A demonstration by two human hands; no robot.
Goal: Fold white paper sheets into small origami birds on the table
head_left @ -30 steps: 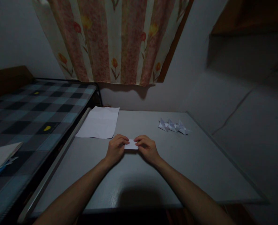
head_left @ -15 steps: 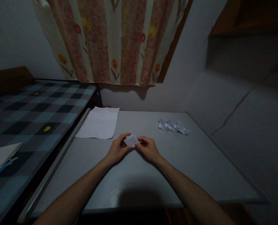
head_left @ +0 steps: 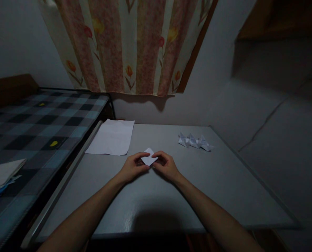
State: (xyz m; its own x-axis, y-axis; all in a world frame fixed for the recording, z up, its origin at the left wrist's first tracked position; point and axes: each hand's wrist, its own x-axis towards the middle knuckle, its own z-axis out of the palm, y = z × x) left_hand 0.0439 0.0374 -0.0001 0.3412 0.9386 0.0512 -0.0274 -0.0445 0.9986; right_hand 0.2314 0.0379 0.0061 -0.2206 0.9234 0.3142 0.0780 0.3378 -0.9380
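Between my two hands is a small folded white paper (head_left: 149, 157), diamond-shaped as I see it. My left hand (head_left: 132, 167) grips its left side, thumb at the near edge and fingertips on the far edge. On the other side, my right hand (head_left: 167, 166) pinches the paper's right part with thumb and index finger. Three folded paper boats (head_left: 194, 141) stand in a row at the right back of the table. Flat at the left back lies a stack or sheet of white paper (head_left: 111, 137); I cannot tell how many sheets.
The pale table (head_left: 224, 189) meets the wall at the back. Along its left side runs a bed (head_left: 74, 112) with a checked cover, on which a folded cloth-like bundle (head_left: 5, 173) lies. A curtain (head_left: 129, 45) hangs above; a wooden shelf (head_left: 284, 24) juts out at upper right.
The folded paper has turned in my hands and now shows a brighter, more upright diamond. My fingertips have shifted along its far edges. The boats and the flat paper stay put.
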